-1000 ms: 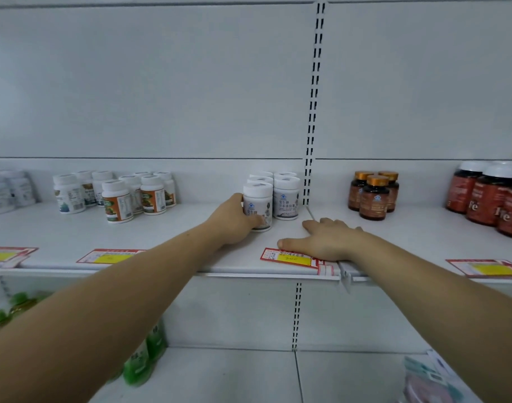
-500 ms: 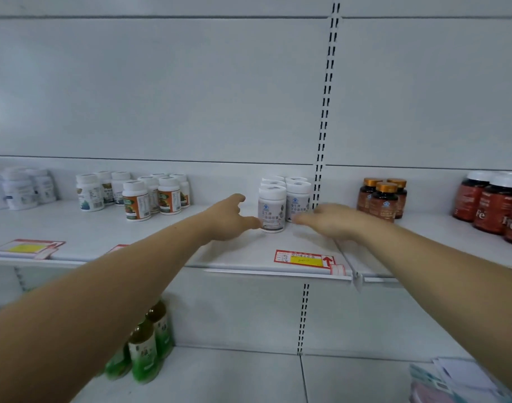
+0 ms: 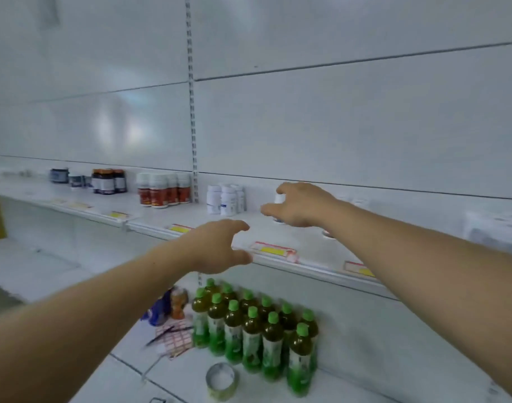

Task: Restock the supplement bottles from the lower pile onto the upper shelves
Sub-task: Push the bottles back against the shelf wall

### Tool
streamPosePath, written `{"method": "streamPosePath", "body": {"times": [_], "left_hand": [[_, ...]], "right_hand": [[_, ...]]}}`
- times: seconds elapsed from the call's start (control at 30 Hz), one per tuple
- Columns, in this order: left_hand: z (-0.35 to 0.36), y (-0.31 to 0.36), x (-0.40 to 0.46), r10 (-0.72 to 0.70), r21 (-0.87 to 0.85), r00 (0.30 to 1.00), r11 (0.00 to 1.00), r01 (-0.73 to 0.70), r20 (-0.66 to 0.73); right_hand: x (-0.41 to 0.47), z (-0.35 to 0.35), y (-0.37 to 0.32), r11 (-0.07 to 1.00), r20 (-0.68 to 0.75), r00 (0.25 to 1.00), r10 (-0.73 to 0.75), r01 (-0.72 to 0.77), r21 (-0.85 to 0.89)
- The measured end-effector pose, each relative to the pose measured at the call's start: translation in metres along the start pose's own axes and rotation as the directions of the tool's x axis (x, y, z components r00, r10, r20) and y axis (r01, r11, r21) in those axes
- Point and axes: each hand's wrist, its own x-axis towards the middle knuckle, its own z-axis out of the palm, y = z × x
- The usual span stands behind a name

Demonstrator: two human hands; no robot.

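White bottle (image 3: 278, 198) under right hand (image 3: 301, 205); left hand (image 3: 219, 247) at shelf edge (image 3: 315, 270)

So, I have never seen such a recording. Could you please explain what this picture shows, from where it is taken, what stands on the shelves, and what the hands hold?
A camera worn on the person's head looks forward and down at two bare arms. The right hand curls around a small white bottle on the upper shelf. The left hand hovers open at the shelf's edge and holds nothing. Farther left stand white bottles, red-labelled bottles and dark bottles. On the lower shelf stand green-capped drink bottles and a tape roll.
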Motion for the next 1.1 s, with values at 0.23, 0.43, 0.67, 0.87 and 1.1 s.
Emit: {"method": "streamPosePath", "body": {"times": [0.23,0.43,0.67,0.87,1.1], "left_hand": [[-0.035,-0.218,-0.109,-0.313,0.068,0.95,0.948,0.312,0.0],[-0.032,-0.371,-0.163,-0.51,0.073,0.86,0.858,0.508,0.02],[-0.024,-0.55,-0.134,-0.584,0.06,0.811,0.81,0.583,0.005],[-0.05,-0.701,-0.086,-0.6,0.088,0.8,0.798,0.596,0.022],[-0.102,-0.878,-0.062,-0.594,0.085,0.804,0.802,0.591,0.009]], "right_hand": [[0.068,0.101,-0.271,0.916,0.054,0.926,-0.373,0.358,0.18],[0.104,0.196,-0.429,0.83,0.14,0.824,-0.549,0.518,0.205],[0.209,0.315,-0.541,0.843,0.233,0.81,-0.538,0.508,0.178],[0.329,0.379,-0.651,0.853,0.281,0.805,-0.522,0.489,0.183],[0.431,0.43,-0.79,0.852,0.279,0.806,-0.522,0.487,0.191]]}}
